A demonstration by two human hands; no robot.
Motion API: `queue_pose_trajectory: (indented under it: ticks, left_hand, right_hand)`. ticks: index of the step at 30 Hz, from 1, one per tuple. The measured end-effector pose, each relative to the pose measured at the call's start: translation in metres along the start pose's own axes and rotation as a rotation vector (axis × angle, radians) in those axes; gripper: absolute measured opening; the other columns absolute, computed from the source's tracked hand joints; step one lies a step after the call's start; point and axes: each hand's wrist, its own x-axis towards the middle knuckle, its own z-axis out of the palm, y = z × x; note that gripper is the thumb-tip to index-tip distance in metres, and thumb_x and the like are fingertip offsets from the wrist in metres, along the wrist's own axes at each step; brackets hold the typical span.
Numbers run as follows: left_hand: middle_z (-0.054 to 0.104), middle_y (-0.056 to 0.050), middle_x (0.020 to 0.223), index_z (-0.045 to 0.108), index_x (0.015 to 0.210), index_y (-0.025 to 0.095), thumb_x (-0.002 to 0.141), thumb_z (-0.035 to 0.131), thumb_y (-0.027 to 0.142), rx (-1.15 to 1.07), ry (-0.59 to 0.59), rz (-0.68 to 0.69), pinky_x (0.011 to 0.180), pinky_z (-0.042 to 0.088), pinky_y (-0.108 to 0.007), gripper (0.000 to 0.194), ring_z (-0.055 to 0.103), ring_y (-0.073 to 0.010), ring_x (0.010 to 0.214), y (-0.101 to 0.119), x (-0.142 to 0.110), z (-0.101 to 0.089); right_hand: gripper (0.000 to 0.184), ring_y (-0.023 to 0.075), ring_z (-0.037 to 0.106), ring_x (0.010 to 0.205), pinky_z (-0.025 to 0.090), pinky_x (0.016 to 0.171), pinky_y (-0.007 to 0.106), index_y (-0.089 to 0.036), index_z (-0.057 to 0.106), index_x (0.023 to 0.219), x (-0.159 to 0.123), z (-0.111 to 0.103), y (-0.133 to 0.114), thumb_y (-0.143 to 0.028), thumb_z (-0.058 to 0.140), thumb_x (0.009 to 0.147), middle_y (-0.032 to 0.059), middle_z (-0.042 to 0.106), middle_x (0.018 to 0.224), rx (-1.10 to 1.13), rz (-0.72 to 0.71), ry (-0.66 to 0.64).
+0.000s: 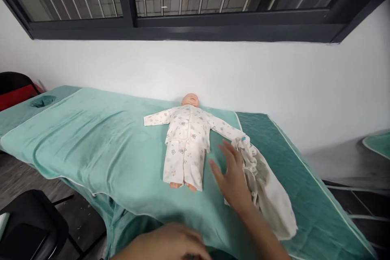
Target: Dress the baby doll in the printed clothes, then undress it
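A baby doll [189, 130] lies on its back on the green sheet [122, 138], head toward the wall and sleeves spread to both sides. It wears a white printed top and matching trousers, with its feet showing below the hems. My right hand [233, 178], fingers apart and holding nothing, hovers between the doll's legs and a pale cloth bag [274, 195] with a gathered top. The bag's top end meets the cuff of the doll's sleeve. At the bottom edge my left hand [175, 243] is blurred and partly cut off, its fingers mostly hidden.
The sheet covers a long padded bed with a face hole [44, 101] at its left end. Behind it stand a white wall [122, 65] and a dark-framed, barred window [195, 32]. A black chair [39, 223] is at lower left; metal rails [362, 217] show at right.
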Motion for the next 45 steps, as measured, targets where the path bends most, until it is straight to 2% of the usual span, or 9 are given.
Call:
queue_pose_trajectory:
  ticks: [3,6,10,13,17,25,37,40,45]
  left_hand:
    - [0.073,-0.007,0.103,0.073,0.107,0.023,0.096,0.052,0.039,0.069,0.435,0.031,0.092,0.050,-0.029,0.028,0.067,-0.0181,0.098,0.036,0.033,-0.076]
    - [0.073,-0.006,0.104,0.071,0.103,0.022,0.097,0.051,0.031,0.153,0.846,0.084,0.094,0.049,-0.030,0.024,0.067,-0.0172,0.099,0.042,0.084,-0.159]
    - [0.069,-0.007,0.119,0.068,0.112,0.021,0.095,0.051,0.023,0.259,0.978,0.143,0.102,0.048,-0.033,0.024,0.063,-0.0189,0.114,0.009,0.162,-0.246]
    - [0.067,-0.008,0.125,0.066,0.117,0.019,0.095,0.048,0.021,0.361,0.965,0.047,0.106,0.046,-0.039,0.029,0.060,-0.0216,0.119,-0.016,0.205,-0.277]
    - [0.067,-0.007,0.127,0.067,0.117,0.020,0.097,0.044,0.024,0.471,0.953,-0.013,0.109,0.045,-0.041,0.030,0.058,-0.0225,0.122,-0.030,0.225,-0.281]
    - [0.067,-0.003,0.126,0.070,0.113,0.023,0.098,0.046,0.022,0.406,0.962,-0.022,0.109,0.045,-0.037,0.029,0.058,-0.0192,0.122,-0.032,0.220,-0.279]
    - [0.065,-0.002,0.130,0.072,0.114,0.026,0.098,0.044,0.020,0.442,0.928,0.009,0.112,0.043,-0.036,0.033,0.057,-0.0184,0.125,-0.035,0.217,-0.280]
    - [0.064,-0.003,0.132,0.071,0.116,0.026,0.099,0.042,0.021,0.471,0.915,0.014,0.112,0.043,-0.037,0.034,0.056,-0.0184,0.126,-0.036,0.216,-0.279]
    - [0.062,-0.004,0.134,0.069,0.119,0.027,0.099,0.041,0.022,0.531,0.885,-0.008,0.110,0.044,-0.039,0.035,0.055,-0.0202,0.126,-0.036,0.216,-0.278]
  right_hand:
    - [0.041,0.0264,0.044,0.137,0.037,0.114,0.051,-0.026,0.051,0.132,0.044,0.040,-0.004,-0.040,0.055,0.094,0.0109,0.048,0.144,0.227,0.092,0.008]
    - [0.040,0.0242,0.050,0.131,0.040,0.111,0.048,-0.026,0.053,0.131,0.106,0.078,0.006,-0.040,0.053,0.094,0.0085,0.055,0.138,0.375,0.224,0.050]
    - [0.037,0.0275,0.054,0.124,0.040,0.109,0.050,-0.022,0.059,0.123,0.174,0.114,0.036,-0.039,0.053,0.091,0.0107,0.061,0.130,0.325,0.318,-0.016]
    - [0.039,0.0283,0.054,0.123,0.039,0.108,0.052,-0.021,0.059,0.123,0.188,0.126,0.062,-0.042,0.054,0.090,0.0117,0.062,0.129,0.376,0.331,-0.093]
    - [0.034,0.0245,0.050,0.130,0.037,0.112,0.047,-0.026,0.058,0.122,0.180,0.125,0.078,-0.040,0.055,0.091,0.0073,0.057,0.138,0.529,0.291,-0.162]
    - [0.024,0.0248,0.048,0.132,0.036,0.113,0.050,-0.026,0.061,0.114,0.179,0.125,0.071,-0.035,0.052,0.094,0.0071,0.058,0.137,0.386,0.197,-0.141]
    - [0.037,0.0278,0.038,0.142,0.031,0.117,0.057,-0.027,0.058,0.132,0.176,0.123,0.069,-0.033,0.038,0.101,0.0076,0.050,0.149,0.162,-0.018,-0.248]
    - [0.035,0.0279,0.038,0.142,0.030,0.117,0.056,-0.026,0.059,0.129,0.176,0.122,0.065,-0.033,0.040,0.100,0.0085,0.050,0.147,0.182,0.021,-0.239]
    - [0.029,0.0263,0.053,0.125,0.043,0.106,0.050,-0.025,0.059,0.119,0.175,0.123,0.057,-0.035,0.047,0.095,0.0095,0.060,0.132,0.367,0.294,-0.081]
